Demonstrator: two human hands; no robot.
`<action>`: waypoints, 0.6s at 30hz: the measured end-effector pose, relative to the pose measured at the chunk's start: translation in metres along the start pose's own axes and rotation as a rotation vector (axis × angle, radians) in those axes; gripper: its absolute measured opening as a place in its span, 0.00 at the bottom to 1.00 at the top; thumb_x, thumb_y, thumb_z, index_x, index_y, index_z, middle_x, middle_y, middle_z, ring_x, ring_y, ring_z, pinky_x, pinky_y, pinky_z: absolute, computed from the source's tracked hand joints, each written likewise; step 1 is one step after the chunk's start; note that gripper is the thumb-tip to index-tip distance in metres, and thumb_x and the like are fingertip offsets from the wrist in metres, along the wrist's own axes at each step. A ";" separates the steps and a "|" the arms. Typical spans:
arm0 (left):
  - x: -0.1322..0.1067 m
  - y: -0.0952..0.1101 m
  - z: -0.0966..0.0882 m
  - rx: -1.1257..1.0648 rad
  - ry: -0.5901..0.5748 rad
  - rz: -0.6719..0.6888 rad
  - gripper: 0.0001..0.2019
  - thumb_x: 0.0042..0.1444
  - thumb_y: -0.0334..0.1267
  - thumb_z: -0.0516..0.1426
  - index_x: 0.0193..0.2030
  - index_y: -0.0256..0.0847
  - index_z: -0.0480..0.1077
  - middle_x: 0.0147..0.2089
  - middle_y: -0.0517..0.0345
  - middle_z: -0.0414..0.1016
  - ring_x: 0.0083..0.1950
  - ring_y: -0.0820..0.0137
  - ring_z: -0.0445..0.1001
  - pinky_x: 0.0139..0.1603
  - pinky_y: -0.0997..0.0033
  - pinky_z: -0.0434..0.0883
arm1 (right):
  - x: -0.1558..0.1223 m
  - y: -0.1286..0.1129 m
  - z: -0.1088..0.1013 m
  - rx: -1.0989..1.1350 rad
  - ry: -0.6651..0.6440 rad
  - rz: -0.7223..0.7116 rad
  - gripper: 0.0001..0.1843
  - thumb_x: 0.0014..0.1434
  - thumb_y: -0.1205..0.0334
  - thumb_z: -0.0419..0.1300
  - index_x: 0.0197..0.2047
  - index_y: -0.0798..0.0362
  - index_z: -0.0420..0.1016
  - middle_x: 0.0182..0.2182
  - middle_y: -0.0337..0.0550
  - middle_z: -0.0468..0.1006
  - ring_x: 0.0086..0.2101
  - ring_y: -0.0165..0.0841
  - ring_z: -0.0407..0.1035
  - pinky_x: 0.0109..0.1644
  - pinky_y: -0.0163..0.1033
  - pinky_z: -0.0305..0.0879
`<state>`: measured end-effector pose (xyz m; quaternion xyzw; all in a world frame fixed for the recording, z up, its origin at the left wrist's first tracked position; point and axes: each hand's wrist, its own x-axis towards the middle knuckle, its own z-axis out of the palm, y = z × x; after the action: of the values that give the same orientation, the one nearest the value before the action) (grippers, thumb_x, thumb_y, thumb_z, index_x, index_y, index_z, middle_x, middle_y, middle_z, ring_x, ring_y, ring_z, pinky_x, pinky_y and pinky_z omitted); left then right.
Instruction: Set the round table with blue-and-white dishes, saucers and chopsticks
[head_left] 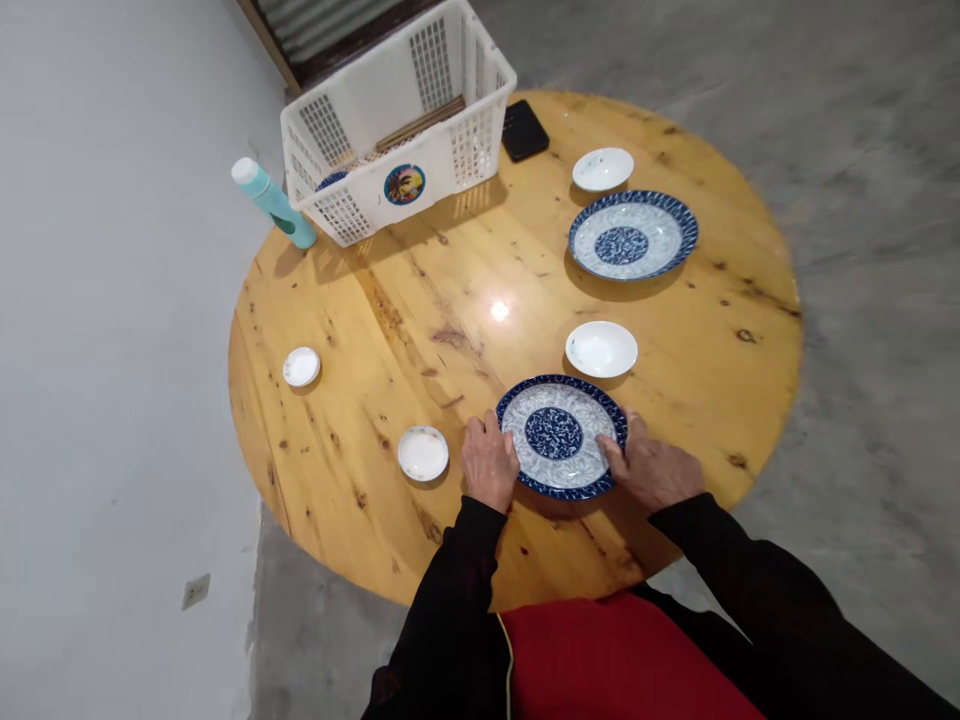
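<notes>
A blue-and-white patterned plate (559,436) lies on the round wooden table (465,320) near its front edge. My left hand (489,462) grips the plate's left rim and my right hand (651,468) grips its right rim, fingers curled on the edge. Just beyond it sits a small white dish (601,349). Farther back lies a second blue-and-white plate (632,235) with another small white dish (603,169) behind it.
A white plastic basket (397,120) stands at the table's far left, holding chopsticks and a plate. A teal bottle (273,203) leans beside it; a black object (524,130) lies to its right. Two small white dishes (423,453) (301,367) sit at front left. A wall runs along the left.
</notes>
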<state>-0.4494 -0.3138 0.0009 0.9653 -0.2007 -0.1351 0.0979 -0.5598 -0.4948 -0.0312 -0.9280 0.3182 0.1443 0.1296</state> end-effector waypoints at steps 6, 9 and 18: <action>0.008 -0.015 -0.001 -0.116 0.073 -0.044 0.20 0.65 0.41 0.59 0.61 0.36 0.68 0.52 0.42 0.73 0.55 0.56 0.74 0.55 0.61 0.70 | 0.012 0.013 0.010 0.216 0.013 0.008 0.34 0.69 0.43 0.48 0.64 0.61 0.71 0.37 0.61 0.83 0.39 0.53 0.80 0.42 0.49 0.71; 0.019 -0.024 0.002 -0.305 -0.053 -0.086 0.16 0.66 0.46 0.58 0.52 0.35 0.71 0.47 0.45 0.76 0.49 0.59 0.76 0.51 0.63 0.70 | 0.023 0.018 0.025 0.480 0.014 -0.013 0.28 0.64 0.40 0.52 0.49 0.55 0.78 0.36 0.55 0.83 0.39 0.49 0.79 0.41 0.44 0.70; 0.031 -0.033 0.014 -0.714 -0.229 -0.100 0.12 0.62 0.45 0.56 0.34 0.39 0.72 0.36 0.53 0.77 0.42 0.62 0.74 0.44 0.67 0.69 | 0.018 0.001 0.041 0.836 0.114 -0.019 0.22 0.53 0.40 0.54 0.34 0.51 0.74 0.33 0.54 0.83 0.38 0.49 0.78 0.42 0.47 0.73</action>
<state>-0.4143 -0.2992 -0.0267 0.8577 -0.1034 -0.3083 0.3982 -0.5548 -0.4916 -0.0755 -0.8049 0.3475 -0.0500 0.4784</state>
